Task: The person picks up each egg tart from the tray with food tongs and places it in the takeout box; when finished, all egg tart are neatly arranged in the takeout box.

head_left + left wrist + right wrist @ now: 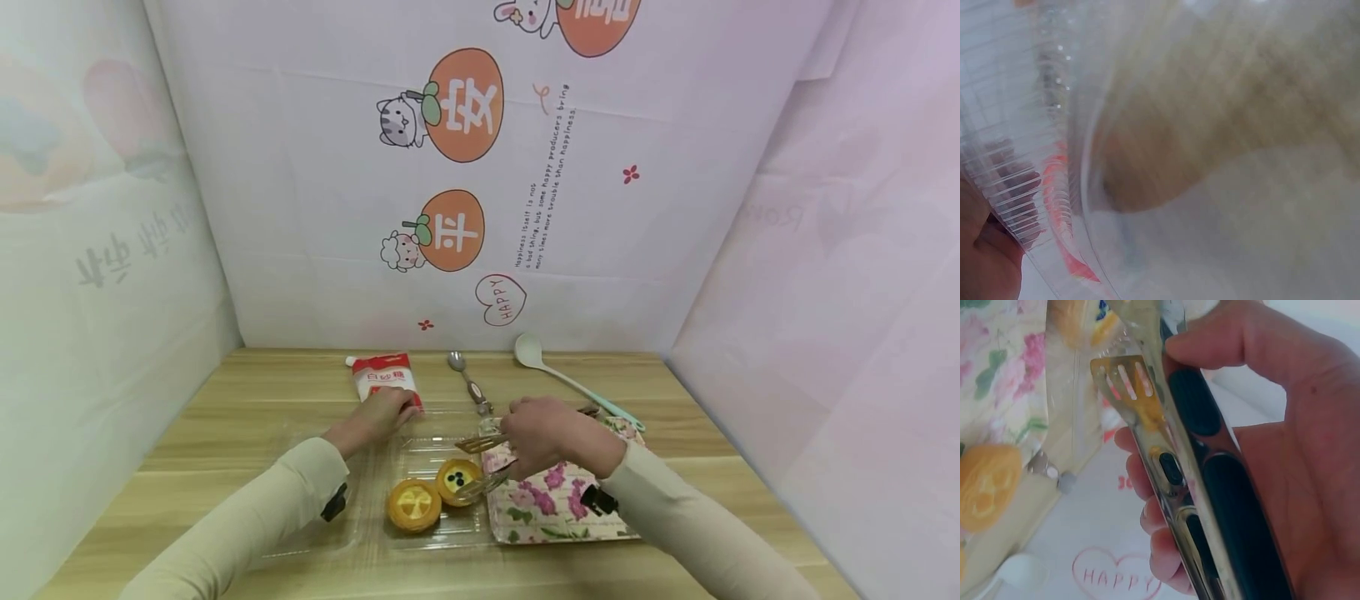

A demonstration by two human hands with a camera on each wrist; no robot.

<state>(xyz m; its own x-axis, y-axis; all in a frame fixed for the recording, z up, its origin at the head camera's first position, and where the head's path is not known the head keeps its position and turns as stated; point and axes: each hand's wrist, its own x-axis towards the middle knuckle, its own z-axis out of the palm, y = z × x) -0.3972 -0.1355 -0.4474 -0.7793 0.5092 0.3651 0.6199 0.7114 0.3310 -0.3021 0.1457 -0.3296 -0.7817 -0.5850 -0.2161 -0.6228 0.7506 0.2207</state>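
From where I stand, the right hand (pixel 551 433) grips a pair of metal tongs (pixel 1194 400), thumb on one arm and fingers round the other, with the tips spread about the blueberry-topped tart (pixel 450 477) at lower centre of the frame; whether they touch it I can't tell. That wide stance probably spares the soft filling. The left hand (pixel 382 417) has its fingers curled at the far edge of the clear plastic box (pixel 420 454), seemingly pinching it, I'd judge so that something so light won't slide. The yellow-topped tart (pixel 413 505) sits just beside the other inside the box, leaving the tongs little slack on that side. The box's right rim meets or slightly overlaps the floral tray (pixel 547 508), so the way across is short, though that rim needs clearing. Above the tray's right half there is generous room. Along the far edge of the table (pixel 187 458), the sugar packet (pixel 382 371) lies near the left hand, while the spoon (pixel 476 392) and ladle (pixel 529 350) reach towards the tray's far edge, crowding that side more than the near one.
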